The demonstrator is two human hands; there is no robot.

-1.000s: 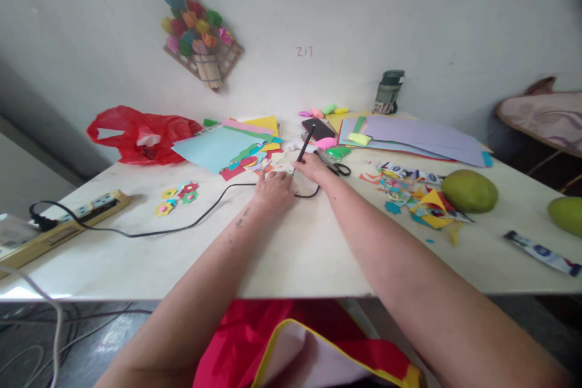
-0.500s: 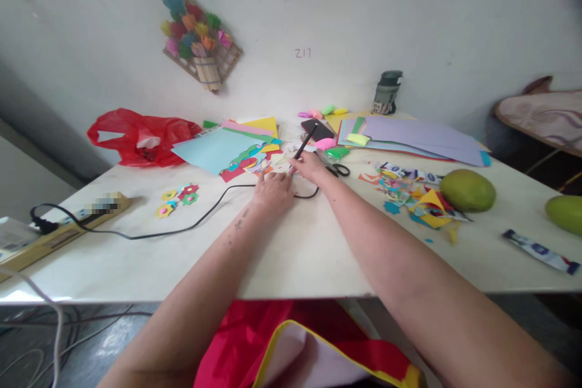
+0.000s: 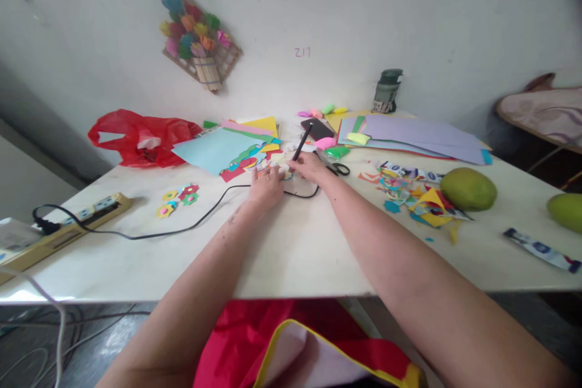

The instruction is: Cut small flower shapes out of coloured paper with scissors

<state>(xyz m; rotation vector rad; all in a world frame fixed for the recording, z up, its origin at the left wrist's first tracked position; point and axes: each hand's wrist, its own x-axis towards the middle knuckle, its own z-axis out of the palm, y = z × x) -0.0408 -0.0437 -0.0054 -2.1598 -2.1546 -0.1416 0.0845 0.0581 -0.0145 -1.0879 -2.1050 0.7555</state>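
My right hand point(image 3: 307, 165) is closed around a slim black pen-like stick point(image 3: 302, 144), which tilts up and to the right; its lower end is hidden by my fingers. Just left of it, my left hand point(image 3: 268, 187) lies low on the table with its fingers stretched out. Its fingertips are by small pale paper pieces point(image 3: 278, 159). Between the hands is a small whitish piece too unclear to name. A black cord point(image 3: 182, 233) runs under my left wrist and loops near my right hand. Black-handled scissors point(image 3: 340, 168) lie right of that hand.
Coloured paper sheets point(image 3: 422, 133) are stacked at the back right, with paper scraps point(image 3: 402, 194) and a green mango-like fruit point(image 3: 468, 189) in front. Paper flowers point(image 3: 182, 197) lie at left, near a power strip point(image 3: 86, 218) and a red plastic bag point(image 3: 170, 145).
My left hand has shifted a little left, apart from my right hand, uncovering a whitish piece. The black stick stands slightly more upright in my right hand.
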